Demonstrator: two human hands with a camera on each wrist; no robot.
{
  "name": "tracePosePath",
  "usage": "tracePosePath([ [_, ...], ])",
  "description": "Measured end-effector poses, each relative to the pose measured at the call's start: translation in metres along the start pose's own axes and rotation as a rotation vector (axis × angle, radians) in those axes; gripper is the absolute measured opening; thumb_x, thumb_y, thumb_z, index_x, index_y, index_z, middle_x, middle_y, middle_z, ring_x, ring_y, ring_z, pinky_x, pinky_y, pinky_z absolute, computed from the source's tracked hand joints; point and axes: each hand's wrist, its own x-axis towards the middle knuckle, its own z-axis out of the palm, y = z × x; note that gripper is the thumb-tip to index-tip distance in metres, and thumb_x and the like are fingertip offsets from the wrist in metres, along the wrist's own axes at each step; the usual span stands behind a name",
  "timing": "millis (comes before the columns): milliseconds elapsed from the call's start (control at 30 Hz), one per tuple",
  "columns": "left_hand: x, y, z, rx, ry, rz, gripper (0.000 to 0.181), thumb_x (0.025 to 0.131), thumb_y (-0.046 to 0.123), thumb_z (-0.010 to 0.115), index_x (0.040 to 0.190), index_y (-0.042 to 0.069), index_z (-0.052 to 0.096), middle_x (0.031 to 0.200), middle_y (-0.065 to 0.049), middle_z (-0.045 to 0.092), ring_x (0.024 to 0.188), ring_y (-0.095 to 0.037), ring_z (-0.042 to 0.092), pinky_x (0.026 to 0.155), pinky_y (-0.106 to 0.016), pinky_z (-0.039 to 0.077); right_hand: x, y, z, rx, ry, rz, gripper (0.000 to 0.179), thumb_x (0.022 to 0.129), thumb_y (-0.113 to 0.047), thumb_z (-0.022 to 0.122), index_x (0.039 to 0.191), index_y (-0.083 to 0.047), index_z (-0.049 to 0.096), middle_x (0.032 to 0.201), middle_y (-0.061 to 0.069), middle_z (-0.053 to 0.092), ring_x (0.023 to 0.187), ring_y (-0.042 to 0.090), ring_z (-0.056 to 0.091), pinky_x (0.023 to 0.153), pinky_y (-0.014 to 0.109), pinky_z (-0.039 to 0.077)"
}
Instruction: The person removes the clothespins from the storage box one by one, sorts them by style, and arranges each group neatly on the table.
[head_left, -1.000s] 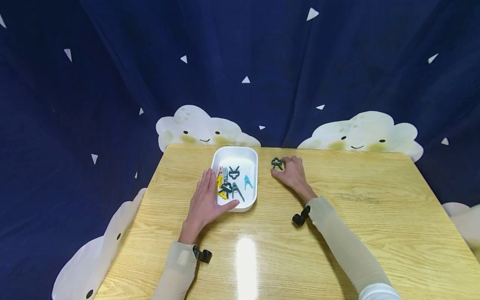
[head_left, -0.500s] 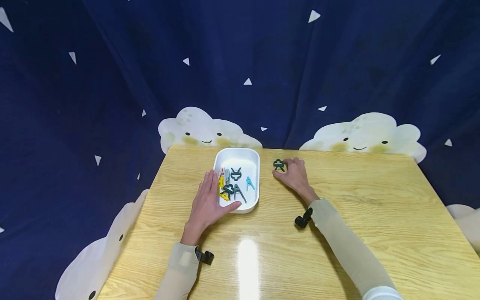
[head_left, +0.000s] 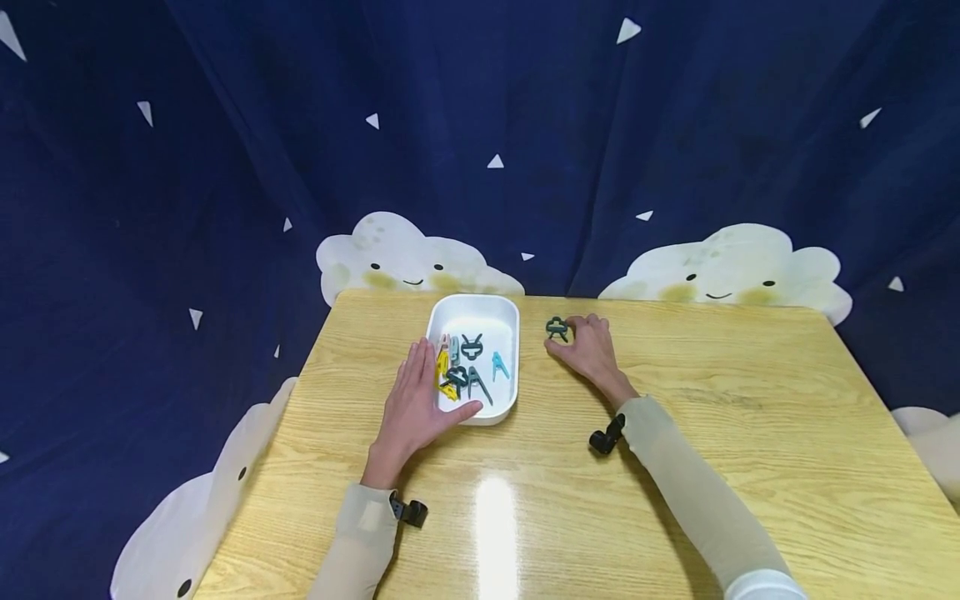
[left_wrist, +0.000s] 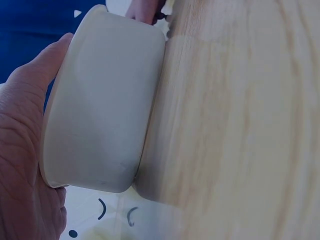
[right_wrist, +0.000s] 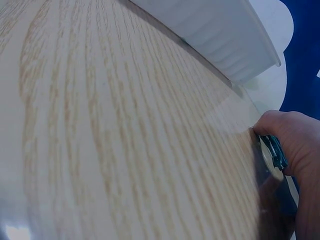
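My left hand (head_left: 412, 404) lies along the left side of a white plastic tub (head_left: 476, 315), fingers straight and thumb stretched over its front rim. In the left wrist view, the hand (left_wrist: 22, 135) rests against the tub's rim, the outer wall (left_wrist: 102, 100) beside it. Inside are several clothes pegs: yellow (head_left: 442, 364), light blue (head_left: 500, 366), pale pink, grey and dark green (head_left: 472, 347). To the right of the tub, my right hand (head_left: 594, 354) pinches a dark green clothes peg (head_left: 557, 326) with a clover-shaped end, between thumb and forefinger at the table. The right wrist view partly hides this peg (right_wrist: 275, 151).
The wooden table (head_left: 720, 400) extends widely to the right and in front. Behind it hangs a dark blue curtain (head_left: 480, 83) with white triangles and smiling clouds (head_left: 727, 262). Each wrist wears a small black camera (head_left: 408, 511).
The whole head view has shifted slightly to the right. Both hands, the tub and the pegs keep their places relative to one another.
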Motion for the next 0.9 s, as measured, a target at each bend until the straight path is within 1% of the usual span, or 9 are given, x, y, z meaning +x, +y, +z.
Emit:
tracePosePath([
  [133,0.0,0.0,0.0,-0.003,-0.003,-0.003,0.136,0.077,0.093,0.056,0.167,0.004,0.009,0.176,-0.008,-0.001,0.162,-0.023,-0.001,0.131,-0.044,0.011,0.0,-0.001,-0.001,0.0,-0.006,0.001,0.075,0.083,-0.052,0.078,0.132,0.003,0.065,0.113,0.022,0.059,0.103,0.039,0.046,0.086,0.048,0.043],
  [233,0.0,0.0,0.0,0.0,-0.003,-0.001,0.136,0.077,0.094,0.056,0.168,0.004,0.009,0.176,-0.008,0.0,0.162,-0.023,-0.001,0.131,-0.044,0.011,-0.001,-0.003,-0.003,0.0,0.001,-0.006,0.075,0.083,-0.051,0.078,0.133,0.004,0.065,0.114,0.022,0.059,0.104,0.039,0.046,0.087,0.048,0.043],
  [367,0.0,0.0,-0.001,0.001,0.002,0.005,0.135,0.077,0.093,0.056,0.168,0.005,0.009,0.176,-0.008,0.001,0.163,-0.025,0.001,0.131,-0.046,0.013,-0.001,-0.01,-0.007,0.015,0.022,-0.035,0.075,0.084,-0.049,0.079,0.134,0.005,0.064,0.116,0.022,0.059,0.106,0.039,0.046,0.09,0.05,0.043],
  [533,0.001,0.0,-0.001,-0.003,0.006,0.006,0.136,0.076,0.094,0.055,0.168,0.006,0.008,0.176,-0.008,0.0,0.163,-0.025,0.001,0.131,-0.047,0.013,0.0,-0.02,-0.012,0.026,0.035,-0.065,0.072,0.085,-0.046,0.081,0.133,0.005,0.065,0.119,0.023,0.061,0.11,0.039,0.047,0.095,0.05,0.043],
  [700,0.002,0.0,-0.001,-0.003,-0.005,-0.002,0.135,0.076,0.094,0.055,0.168,0.008,0.007,0.176,-0.007,-0.002,0.162,-0.021,-0.003,0.131,-0.044,0.01,0.001,-0.029,-0.014,0.026,0.045,-0.087,0.071,0.084,-0.046,0.08,0.132,0.004,0.066,0.116,0.022,0.061,0.11,0.039,0.047,0.095,0.049,0.043],
  [900,0.001,0.001,-0.001,0.0,-0.003,0.0,0.135,0.077,0.093,0.056,0.168,0.006,0.008,0.176,-0.009,0.0,0.163,-0.025,0.001,0.131,-0.044,0.011,0.0,-0.041,-0.016,0.057,0.076,-0.141,0.069,0.084,-0.046,0.08,0.13,0.004,0.068,0.115,0.023,0.062,0.11,0.04,0.048,0.095,0.05,0.043],
])
